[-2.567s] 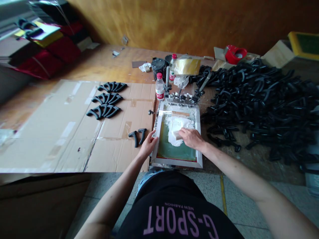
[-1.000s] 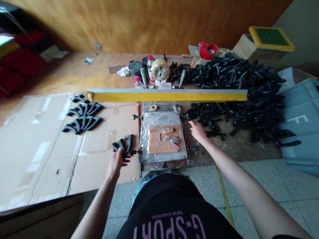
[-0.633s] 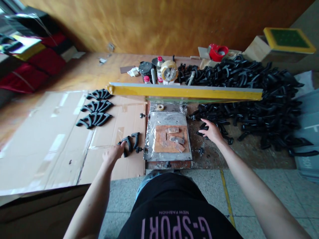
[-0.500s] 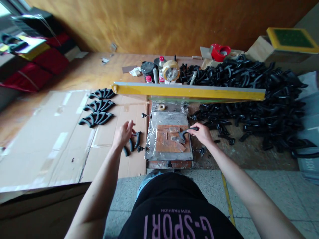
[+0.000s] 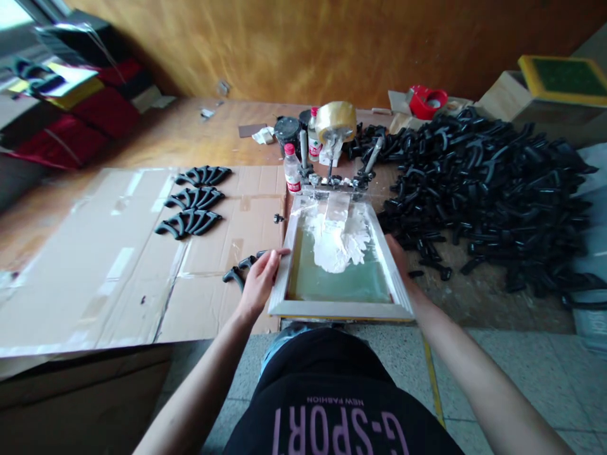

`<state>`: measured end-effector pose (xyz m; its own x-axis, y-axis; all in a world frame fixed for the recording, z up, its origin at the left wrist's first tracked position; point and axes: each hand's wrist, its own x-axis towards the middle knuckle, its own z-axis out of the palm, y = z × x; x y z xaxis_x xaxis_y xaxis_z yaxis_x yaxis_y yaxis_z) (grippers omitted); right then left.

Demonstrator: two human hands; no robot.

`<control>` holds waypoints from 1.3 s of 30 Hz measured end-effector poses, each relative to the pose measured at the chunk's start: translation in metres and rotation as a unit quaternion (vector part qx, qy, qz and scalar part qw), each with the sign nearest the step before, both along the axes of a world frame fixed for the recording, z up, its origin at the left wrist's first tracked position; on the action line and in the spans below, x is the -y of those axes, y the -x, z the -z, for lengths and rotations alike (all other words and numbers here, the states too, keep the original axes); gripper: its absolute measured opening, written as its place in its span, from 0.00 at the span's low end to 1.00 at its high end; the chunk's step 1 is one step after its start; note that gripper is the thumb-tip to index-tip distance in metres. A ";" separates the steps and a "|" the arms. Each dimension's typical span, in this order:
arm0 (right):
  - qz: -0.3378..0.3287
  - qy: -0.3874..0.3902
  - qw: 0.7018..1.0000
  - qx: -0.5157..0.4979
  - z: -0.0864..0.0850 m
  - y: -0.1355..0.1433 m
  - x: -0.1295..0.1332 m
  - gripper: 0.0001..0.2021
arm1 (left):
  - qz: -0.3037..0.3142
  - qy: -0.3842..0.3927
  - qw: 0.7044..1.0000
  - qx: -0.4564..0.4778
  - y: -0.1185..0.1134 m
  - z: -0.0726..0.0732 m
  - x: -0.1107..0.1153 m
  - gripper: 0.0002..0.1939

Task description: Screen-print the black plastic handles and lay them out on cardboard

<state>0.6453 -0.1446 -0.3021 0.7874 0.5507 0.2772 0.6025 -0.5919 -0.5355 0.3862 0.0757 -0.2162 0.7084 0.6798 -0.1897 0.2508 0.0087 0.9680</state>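
Two bottles (image 5: 293, 172) stand beyond one frame (image 5: 341, 309); left hand (image 5: 260, 281) grips its edge, right hand (image 5: 401, 259) half hidden, grip unclear

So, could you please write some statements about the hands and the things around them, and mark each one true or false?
1. The left hand holds the left side of the grey frame. True.
2. The white paste covers only the near end of the green screen. False: the white paste lies toward the far end, and the near end of the green screen shows green.
3. The large heap of black parts lies right of the frame. True.
4. The right hand is fully visible. False: the frame hides some of the right hand.
5. The bottle nearest the frame has a blue cap. False: the cap on that bottle is red.
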 end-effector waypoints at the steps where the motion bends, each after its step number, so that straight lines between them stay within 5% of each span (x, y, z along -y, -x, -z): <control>1: 0.026 -0.015 1.000 0.006 -0.007 -0.011 -0.001 0.18 | 0.002 0.010 1.000 -0.023 0.005 0.016 0.003 0.28; 3: 0.036 -0.049 0.998 0.036 -0.025 -0.025 -0.017 0.16 | 0.001 0.028 0.998 -0.049 0.009 0.045 0.006 0.33; 5: -0.024 -0.057 0.995 0.076 -0.043 -0.024 -0.048 0.22 | 0.005 0.032 0.997 -0.066 0.007 0.069 0.006 0.37; 7: -0.114 -0.003 0.988 0.104 -0.058 -0.010 -0.082 0.27 | 0.008 0.017 0.996 -0.084 0.005 0.084 0.004 0.37; 9: -0.182 0.081 0.975 0.102 -0.065 0.010 -0.103 0.21 | 0.013 -0.004 0.995 -0.103 0.004 0.093 0.001 0.36; 13: -0.298 0.199 0.929 0.095 -0.063 0.046 -0.088 0.04 | 0.013 -0.022 0.993 -0.115 0.006 0.096 -0.001 0.33; 18: -0.443 0.205 0.865 0.114 -0.063 0.051 -0.046 0.08 | -0.002 0.033 0.995 -0.097 0.004 0.089 0.004 0.35; 23: -0.368 0.148 0.908 0.136 -0.052 0.053 -0.047 0.08 | -0.010 0.044 0.995 -0.086 0.004 0.081 0.007 0.35; 28: -0.413 0.126 0.890 0.148 -0.043 0.065 -0.038 0.10 | -0.003 0.041 0.995 -0.091 0.007 0.081 0.006 0.34; 31: -0.361 0.104 0.920 0.108 -0.060 0.052 -0.059 0.08 | 0.006 0.052 0.995 -0.086 0.008 0.072 0.003 0.36; 33: -0.300 0.079 0.946 0.090 -0.078 0.032 -0.081 0.16 | 0.012 0.061 0.995 -0.074 0.008 0.056 0.002 0.37; 36: -0.205 0.035 0.974 0.086 -0.102 -0.015 -0.096 0.25 | -0.002 0.060 0.998 -0.034 0.004 0.018 0.000 0.29; 39: -0.100 -0.030 0.992 0.066 -0.102 -0.065 -0.074 0.21 | -0.034 0.048 0.996 0.060 -0.014 -0.026 -0.002 0.26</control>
